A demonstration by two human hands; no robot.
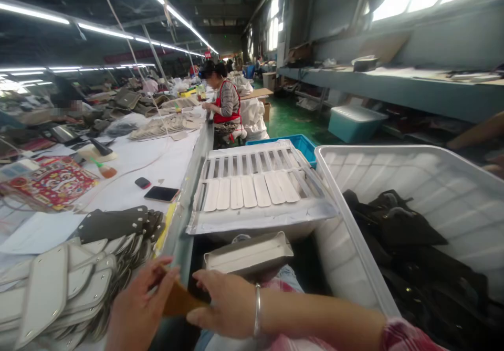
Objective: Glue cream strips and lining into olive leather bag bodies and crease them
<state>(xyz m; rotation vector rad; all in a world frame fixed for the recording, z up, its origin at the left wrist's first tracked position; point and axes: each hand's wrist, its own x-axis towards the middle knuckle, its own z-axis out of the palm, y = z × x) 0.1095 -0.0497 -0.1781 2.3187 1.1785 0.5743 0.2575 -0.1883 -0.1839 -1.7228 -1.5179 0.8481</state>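
Observation:
Low in the view, a flat amber-brown piece (180,299) is stretched between my two hands; its kind is unclear. My left hand (136,309) pinches its left end between thumb and fingers. At the other end, my right hand (226,301), with a silver bangle at the wrist, has its thumb and fingers curled about the piece. Just beyond the hands lies a long box-shaped beige piece (250,254). Left of my left hand are stacked pale panels with metal studs (47,293) and dark panels (112,227).
A white board with rows of pale strips (252,219) stands ahead. At right is a large white bin (326,162) holding dark pieces (405,230). A phone (161,194) lies on the white table (173,156). A co-worker in a red apron (228,104) sits farther along.

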